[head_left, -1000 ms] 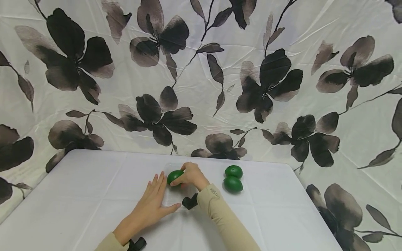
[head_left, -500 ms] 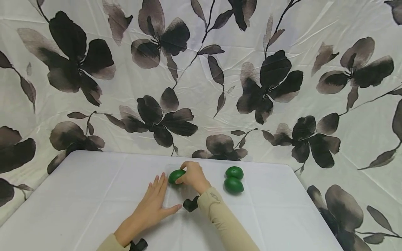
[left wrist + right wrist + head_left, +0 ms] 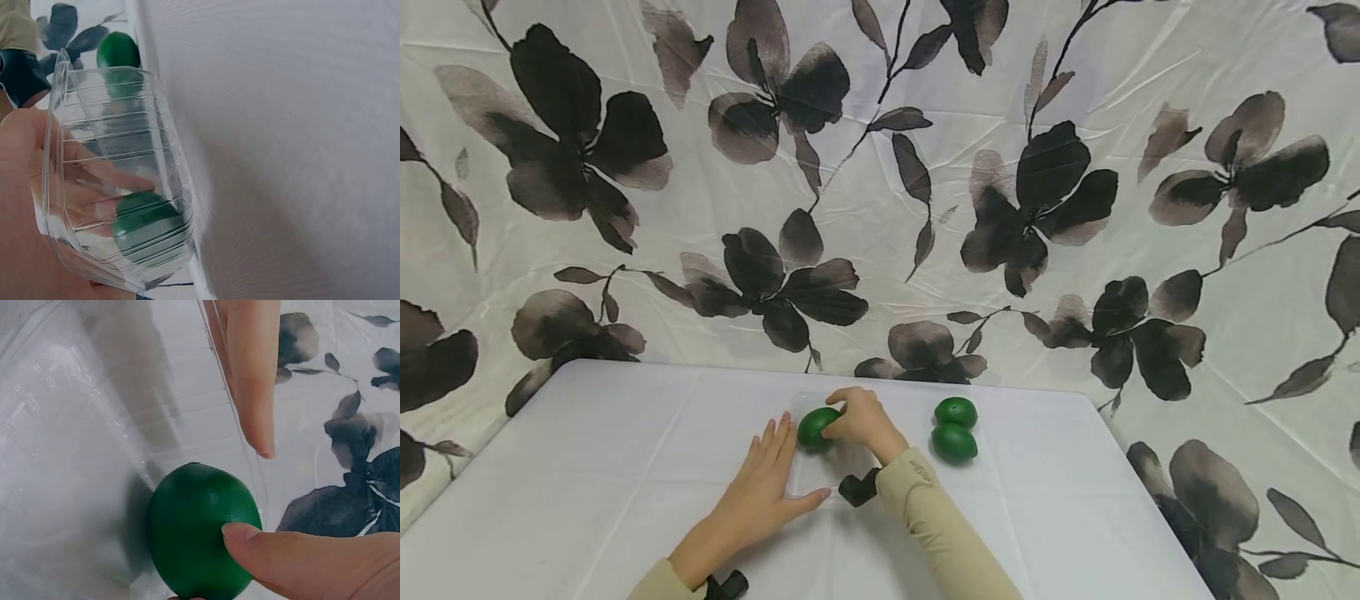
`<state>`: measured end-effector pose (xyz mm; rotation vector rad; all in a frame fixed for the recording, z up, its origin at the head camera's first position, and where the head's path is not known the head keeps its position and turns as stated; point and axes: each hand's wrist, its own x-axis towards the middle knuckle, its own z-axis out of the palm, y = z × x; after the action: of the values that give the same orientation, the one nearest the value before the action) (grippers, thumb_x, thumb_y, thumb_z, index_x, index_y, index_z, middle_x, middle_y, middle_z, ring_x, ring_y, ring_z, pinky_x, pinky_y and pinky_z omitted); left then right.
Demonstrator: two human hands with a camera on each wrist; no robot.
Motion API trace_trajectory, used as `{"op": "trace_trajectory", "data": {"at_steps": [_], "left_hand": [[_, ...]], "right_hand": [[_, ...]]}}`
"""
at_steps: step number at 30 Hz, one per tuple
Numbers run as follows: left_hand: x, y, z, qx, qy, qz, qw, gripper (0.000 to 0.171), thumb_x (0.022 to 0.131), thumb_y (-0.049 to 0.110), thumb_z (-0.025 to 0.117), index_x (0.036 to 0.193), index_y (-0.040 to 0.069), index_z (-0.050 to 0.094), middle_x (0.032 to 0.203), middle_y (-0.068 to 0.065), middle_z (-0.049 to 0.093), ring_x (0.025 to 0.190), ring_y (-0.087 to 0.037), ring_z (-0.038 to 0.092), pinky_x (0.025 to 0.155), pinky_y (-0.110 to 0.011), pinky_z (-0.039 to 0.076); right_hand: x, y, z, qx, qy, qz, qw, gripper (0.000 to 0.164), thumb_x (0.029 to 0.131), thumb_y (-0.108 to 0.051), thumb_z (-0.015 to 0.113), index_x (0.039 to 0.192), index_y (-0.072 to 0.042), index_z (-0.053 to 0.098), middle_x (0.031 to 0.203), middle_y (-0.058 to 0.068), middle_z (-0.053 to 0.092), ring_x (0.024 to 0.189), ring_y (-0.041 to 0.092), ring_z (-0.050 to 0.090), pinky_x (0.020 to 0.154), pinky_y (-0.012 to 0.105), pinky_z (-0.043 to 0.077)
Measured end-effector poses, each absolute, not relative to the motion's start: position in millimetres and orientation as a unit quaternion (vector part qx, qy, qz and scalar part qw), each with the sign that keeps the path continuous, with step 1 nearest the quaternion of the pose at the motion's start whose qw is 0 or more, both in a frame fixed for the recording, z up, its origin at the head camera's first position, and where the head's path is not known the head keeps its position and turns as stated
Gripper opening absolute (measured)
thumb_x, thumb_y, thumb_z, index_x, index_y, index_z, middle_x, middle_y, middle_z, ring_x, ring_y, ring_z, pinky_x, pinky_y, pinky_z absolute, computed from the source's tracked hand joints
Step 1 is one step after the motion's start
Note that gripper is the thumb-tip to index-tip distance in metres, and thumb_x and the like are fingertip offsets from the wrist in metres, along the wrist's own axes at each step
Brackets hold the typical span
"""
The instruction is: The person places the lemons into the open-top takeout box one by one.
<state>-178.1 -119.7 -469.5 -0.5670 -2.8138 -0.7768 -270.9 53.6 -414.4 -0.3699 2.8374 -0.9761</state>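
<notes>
A shiny green lime [image 3: 816, 429] sits inside a clear ribbed plastic container [image 3: 122, 134]. My right hand [image 3: 861, 421] reaches over the container from the right and pinches the lime. In the right wrist view the thumb tip lies on the side of the lime [image 3: 200, 519], close to the container wall. My left hand [image 3: 760, 483] lies along the container's left side, fingers straight and pointing away, thumb spread across its near edge. Seen through the plastic in the left wrist view, the lime [image 3: 147, 228] is at the far end of the container.
Two more green limes, a far one [image 3: 956, 412] and a nearer one [image 3: 954, 442], lie touching each other to the right of the container. Everything stands on a white-covered table [image 3: 1060, 517]. A floral cloth [image 3: 910, 208] hangs behind its far edge.
The lime has shifted slightly towards me inside the container, with the right hand still on it. The left hand stays in place along the container's side.
</notes>
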Motion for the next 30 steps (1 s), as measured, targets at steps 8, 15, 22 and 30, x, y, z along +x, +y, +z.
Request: {"op": "trace_trajectory", "data": {"at_steps": [8,15,22,30], "left_hand": [[-178.9,-118.7,-470.1,-0.191,-0.942,-0.262,0.081,0.111,0.086,0.070,0.059,0.151,-0.012,0.025,0.161,-0.026,0.016,0.148,-0.045,0.011,0.117,-0.062,0.014],[-178.3,-119.3,-469.1,-0.188,-0.943,-0.262,0.080,0.111,0.086,0.070,0.059,0.151,-0.013,0.024,0.161,-0.026,0.015,0.148,-0.044,0.010,0.117,-0.062,0.013],[-177.2,-119.9,-467.0,-0.187,-0.942,-0.266,0.077,0.110,0.086,0.068,0.061,0.150,-0.014,0.024,0.161,-0.026,0.014,0.148,-0.045,0.010,0.116,-0.063,0.012],[-176.3,-118.8,-466.3,-0.186,-0.942,-0.268,0.076,0.110,0.086,0.067,0.062,0.151,-0.013,0.023,0.161,-0.026,0.014,0.148,-0.045,0.010,0.117,-0.062,0.012]], "right_hand": [[-269.3,56.1,-408.9,-0.115,0.944,-0.305,0.053,0.036,0.077,-0.017,0.086,0.109,-0.007,0.074,0.101,0.014,0.070,0.088,0.027,0.066,0.073,0.037,0.057],[-264.5,62.1,-395.8,-0.126,0.943,-0.304,0.050,0.033,0.084,-0.023,0.080,0.110,-0.003,0.072,0.106,0.016,0.069,0.090,0.027,0.066,0.074,0.038,0.057],[-255.7,74.0,-372.0,-0.150,0.936,-0.314,0.040,0.036,0.088,-0.028,0.076,0.112,-0.002,0.071,0.107,0.020,0.068,0.094,0.031,0.066,0.074,0.041,0.057],[-251.9,104.6,-356.1,-0.159,0.928,-0.337,0.010,0.034,0.090,-0.029,0.072,0.114,-0.005,0.072,0.107,0.015,0.069,0.103,0.033,0.062,0.076,0.041,0.056]]}}
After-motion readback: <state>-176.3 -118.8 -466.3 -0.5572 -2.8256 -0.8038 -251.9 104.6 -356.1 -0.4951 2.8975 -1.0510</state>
